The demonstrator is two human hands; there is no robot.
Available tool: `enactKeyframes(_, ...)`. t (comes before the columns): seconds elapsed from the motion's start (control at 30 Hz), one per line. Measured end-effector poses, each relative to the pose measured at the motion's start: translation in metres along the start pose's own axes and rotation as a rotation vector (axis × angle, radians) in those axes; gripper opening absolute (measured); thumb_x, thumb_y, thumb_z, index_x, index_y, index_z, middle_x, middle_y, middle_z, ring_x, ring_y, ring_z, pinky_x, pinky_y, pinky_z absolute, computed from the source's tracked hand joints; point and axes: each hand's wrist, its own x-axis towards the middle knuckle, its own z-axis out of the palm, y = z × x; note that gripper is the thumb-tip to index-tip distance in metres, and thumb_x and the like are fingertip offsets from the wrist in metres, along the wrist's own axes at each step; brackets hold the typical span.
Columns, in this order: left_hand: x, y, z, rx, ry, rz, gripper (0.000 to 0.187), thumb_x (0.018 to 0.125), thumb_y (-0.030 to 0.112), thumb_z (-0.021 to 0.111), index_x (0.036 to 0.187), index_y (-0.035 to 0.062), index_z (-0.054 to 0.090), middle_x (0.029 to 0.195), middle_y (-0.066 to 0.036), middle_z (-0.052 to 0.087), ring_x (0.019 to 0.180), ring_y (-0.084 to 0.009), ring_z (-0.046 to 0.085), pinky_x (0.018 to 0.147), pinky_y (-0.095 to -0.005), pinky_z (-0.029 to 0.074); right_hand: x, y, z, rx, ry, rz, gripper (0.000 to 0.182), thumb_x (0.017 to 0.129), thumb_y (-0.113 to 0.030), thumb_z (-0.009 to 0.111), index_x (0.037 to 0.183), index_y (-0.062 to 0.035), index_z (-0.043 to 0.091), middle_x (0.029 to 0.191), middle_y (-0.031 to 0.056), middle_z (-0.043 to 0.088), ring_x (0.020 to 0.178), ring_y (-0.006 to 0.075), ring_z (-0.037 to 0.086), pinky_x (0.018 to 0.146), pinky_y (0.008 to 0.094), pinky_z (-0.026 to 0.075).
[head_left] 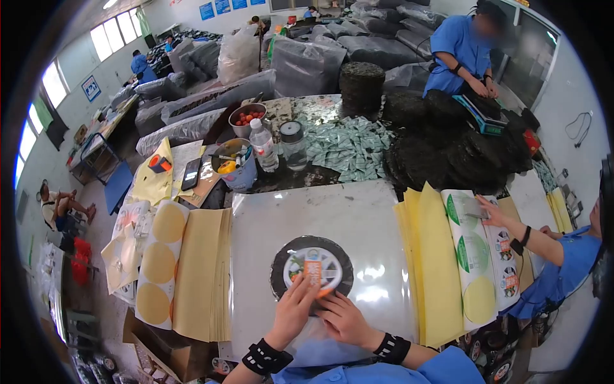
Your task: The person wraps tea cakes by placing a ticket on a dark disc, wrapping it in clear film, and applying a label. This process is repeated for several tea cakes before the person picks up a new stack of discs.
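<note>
A flat, round, dark packet [277, 281] lies on the shiny white work surface in front of me. On its top is a round white label [331, 265] with an orange panel and coloured pictures. My left hand [295, 311] rests on the label's lower left part, fingers stretched out and flat. My right hand [348, 320] lies at the packet's lower edge, its fingers extended over the rim and label edge. The fingers cover the lower part of the label. Both wrists wear black bands.
Brown paper sheets [199, 275] and a strip of round labels [157, 262] lie left; yellow sheets [435, 256] and green-and-white labels [470, 256] lie right. Beyond are small green sachets [348, 147], a bottle [263, 144] and dark disc stacks [435, 157]. A co-worker's hand [491, 211] touches the right-hand labels.
</note>
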Motion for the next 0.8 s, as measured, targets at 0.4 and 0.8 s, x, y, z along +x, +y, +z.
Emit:
enactKeyframes(0.4,-0.053,0.020,-0.026,-0.221,0.281,-0.605,0.045,0.090,0.022,0.071,0.128,0.0026,0.058,0.129,-0.016,0.060,0.119,-0.0296,0.056,0.097,-0.0444,0.046,0.093,0.106,-0.023,0.073,0.257,0.530,0.060,0.091,-0.035,0.064,0.139,-0.0008,0.049,0.137,0.0243,0.054,0.128,0.0405,0.051,0.106,0.0509,0.041)
enactKeyframes(0.8,-0.143,-0.061,-0.258,-0.378,-0.025,-0.824,0.079,0.079,0.007,0.080,0.148,0.0014,0.042,0.141,-0.015,0.053,0.129,-0.0238,0.052,0.111,-0.0370,0.040,0.058,0.075,-0.005,0.288,-0.180,0.366,0.048,0.090,-0.033,0.067,0.125,0.0001,0.061,0.121,0.0208,0.065,0.113,0.0361,0.063,0.096,0.0415,0.051)
